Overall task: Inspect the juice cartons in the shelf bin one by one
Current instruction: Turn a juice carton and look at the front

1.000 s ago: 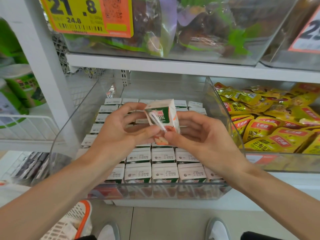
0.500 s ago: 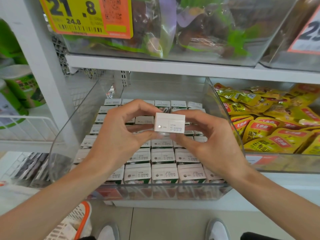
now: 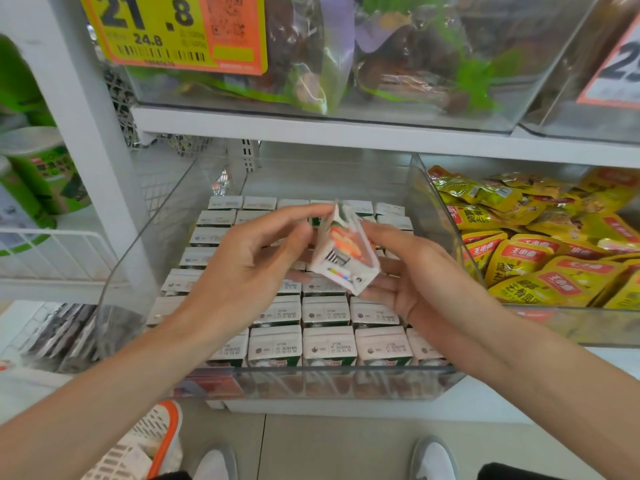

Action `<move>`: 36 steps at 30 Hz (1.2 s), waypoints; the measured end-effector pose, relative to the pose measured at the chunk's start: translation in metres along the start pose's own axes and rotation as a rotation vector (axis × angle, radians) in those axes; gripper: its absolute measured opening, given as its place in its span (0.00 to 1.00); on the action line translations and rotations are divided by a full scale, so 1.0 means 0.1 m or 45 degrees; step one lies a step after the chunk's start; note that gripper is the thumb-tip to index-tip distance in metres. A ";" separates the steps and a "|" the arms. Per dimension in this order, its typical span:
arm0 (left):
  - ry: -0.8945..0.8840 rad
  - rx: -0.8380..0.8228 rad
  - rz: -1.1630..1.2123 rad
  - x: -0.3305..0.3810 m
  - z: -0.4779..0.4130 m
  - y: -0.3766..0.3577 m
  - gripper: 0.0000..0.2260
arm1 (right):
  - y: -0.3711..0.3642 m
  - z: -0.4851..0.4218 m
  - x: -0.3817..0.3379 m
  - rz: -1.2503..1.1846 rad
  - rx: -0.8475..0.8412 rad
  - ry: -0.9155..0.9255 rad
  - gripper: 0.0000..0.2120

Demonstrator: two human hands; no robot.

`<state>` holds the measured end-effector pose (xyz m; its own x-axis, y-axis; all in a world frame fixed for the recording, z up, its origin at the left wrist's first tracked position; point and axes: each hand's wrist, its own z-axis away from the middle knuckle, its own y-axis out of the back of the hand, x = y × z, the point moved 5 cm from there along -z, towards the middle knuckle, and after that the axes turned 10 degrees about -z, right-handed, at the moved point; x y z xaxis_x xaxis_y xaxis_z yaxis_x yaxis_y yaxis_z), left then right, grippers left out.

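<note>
Head view: the carton (image 3: 343,251), top face showing half a second ago, is now tilted above the bin (image 3: 311,386), barcode side visible. The fingers (image 3: 294,216) of the left hand (image 3: 242,268) and the right hand (image 3: 426,282) hold it, so I judge this carton is still under inspection.

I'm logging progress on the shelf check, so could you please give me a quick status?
Left hand pinches juice carton at its top; right hand cradles it below. Carton tilted above the bin, barcode facing camera. Nothing blocking.

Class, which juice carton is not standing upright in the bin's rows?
The carton between left hand and right hand, above the bin: tilted, barcode showing; the others stand upright, tops up.
</note>
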<state>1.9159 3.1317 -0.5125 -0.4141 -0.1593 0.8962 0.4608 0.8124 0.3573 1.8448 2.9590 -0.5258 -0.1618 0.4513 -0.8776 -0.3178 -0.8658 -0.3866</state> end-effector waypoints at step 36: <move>0.011 0.083 -0.146 -0.10 -0.02 0.06 0.18 | -0.21 0.13 -0.17 1.163 -0.235 1.073 0.23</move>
<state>1.9242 3.1370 -0.5186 -0.4543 -0.2580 0.8527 0.3587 0.8231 0.4402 1.8417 2.9720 -0.4986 0.4143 -0.5474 -0.7271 -0.2580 -0.8368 0.4830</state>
